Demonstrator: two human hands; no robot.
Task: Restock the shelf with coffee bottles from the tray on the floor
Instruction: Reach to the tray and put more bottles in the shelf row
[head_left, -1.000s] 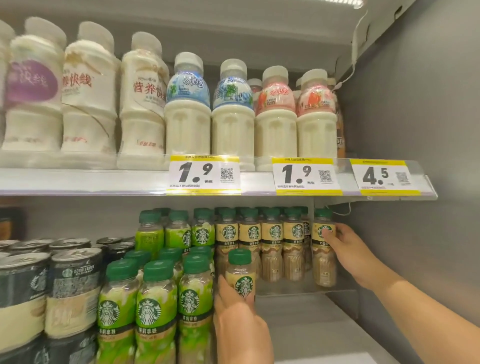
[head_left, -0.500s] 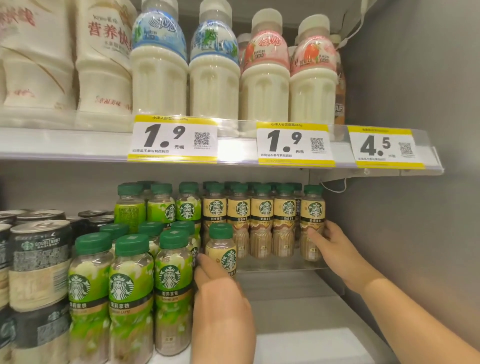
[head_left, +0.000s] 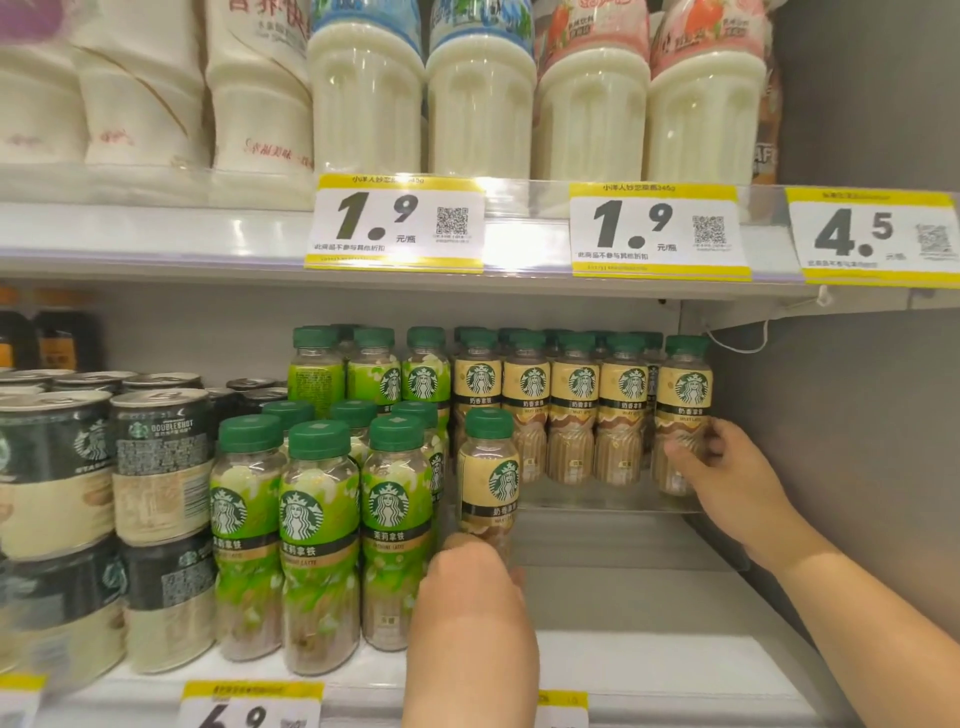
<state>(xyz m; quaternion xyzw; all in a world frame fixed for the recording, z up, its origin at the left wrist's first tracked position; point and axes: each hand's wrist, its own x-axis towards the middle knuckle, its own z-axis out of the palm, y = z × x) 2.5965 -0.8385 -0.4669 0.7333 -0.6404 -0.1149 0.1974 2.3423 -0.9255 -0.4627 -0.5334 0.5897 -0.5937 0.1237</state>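
Observation:
A cream-labelled coffee bottle (head_left: 488, 478) with a green cap stands on the lower shelf (head_left: 649, 660), just right of the green-labelled bottles. My left hand (head_left: 470, 618) grips its base from the front. Behind it a row of several cream-labelled coffee bottles (head_left: 576, 410) stands at the back of the shelf. My right hand (head_left: 727, 483) wraps around the lower part of the rightmost bottle (head_left: 683, 395) of that row. The tray on the floor is out of view.
Green-labelled latte bottles (head_left: 317, 525) fill the shelf left of my left hand, with stacked coffee cans (head_left: 156, 467) further left. White milk bottles (head_left: 478, 104) stand on the upper shelf above yellow price tags (head_left: 397, 228). A grey wall (head_left: 857, 441) closes the right side.
The view has dropped and drawn closer to the lower shelf. Both hands hold the same bottles as before, the left lower on the front bottle's base.

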